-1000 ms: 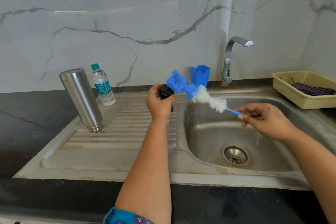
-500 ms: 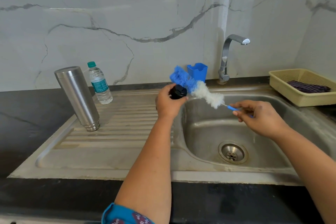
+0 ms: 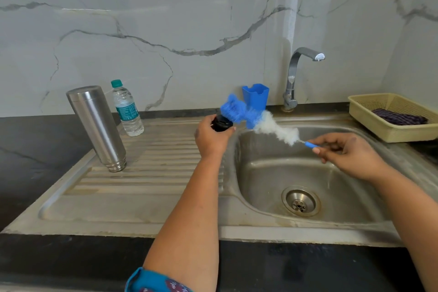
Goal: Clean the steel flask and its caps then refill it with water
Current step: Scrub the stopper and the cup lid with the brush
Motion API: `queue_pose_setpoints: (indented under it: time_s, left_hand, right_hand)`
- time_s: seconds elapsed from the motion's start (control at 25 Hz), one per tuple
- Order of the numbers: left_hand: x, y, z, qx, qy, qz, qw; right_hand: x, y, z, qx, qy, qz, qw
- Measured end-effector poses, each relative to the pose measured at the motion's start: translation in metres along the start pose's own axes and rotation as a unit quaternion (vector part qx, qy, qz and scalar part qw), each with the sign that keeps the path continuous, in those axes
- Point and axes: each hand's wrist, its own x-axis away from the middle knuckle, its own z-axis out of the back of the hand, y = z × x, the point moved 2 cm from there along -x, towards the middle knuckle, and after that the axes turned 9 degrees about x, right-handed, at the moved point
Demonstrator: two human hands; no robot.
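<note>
Over the sink's left rim, the left hand (image 3: 211,140) has its fingers curled round the small, rigid black cap (image 3: 221,123), probably light and slippery when wet, while the right hand (image 3: 348,153) pinches the soft-bristled bottle brush (image 3: 256,118) by its thin handle.

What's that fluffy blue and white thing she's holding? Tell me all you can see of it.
It is a bottle brush: a long, bendy head of soft bristles, blue at the far end and white nearer the handle, on a thin wire ending in a small blue plastic grip. The right hand pinches that grip over the sink. The brush slants up and leftward, its blue tip curled against a black cap held in the left hand. The bristles look blurred.
</note>
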Motion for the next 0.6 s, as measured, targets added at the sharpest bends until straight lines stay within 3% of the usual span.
queue_pose_setpoints:
  time_s: [0.12,0.24,0.36,0.52,0.6]
  left_hand:
    - [-0.002,-0.002,0.0,0.004,0.004,0.004,1.0]
    - [-0.004,-0.003,0.005,0.023,0.024,0.015,0.999]
    - [0.005,0.005,-0.006,-0.014,-0.019,-0.027,0.999]
    - [-0.001,0.002,0.003,0.041,0.048,0.039,0.997]
    - [-0.001,0.001,0.007,0.041,0.044,0.04,0.997]
  right_hand:
    - [0.0,-0.007,-0.008,-0.008,-0.076,0.003,0.997]
    - [-0.002,-0.005,-0.006,0.009,-0.064,-0.01,0.998]
    - [-0.003,-0.008,-0.008,0.02,-0.029,-0.014,0.999]
    - [0.001,-0.011,-0.01,-0.001,-0.075,-0.014,0.997]
    - [0.001,-0.013,-0.012,0.012,-0.053,-0.017,0.998]
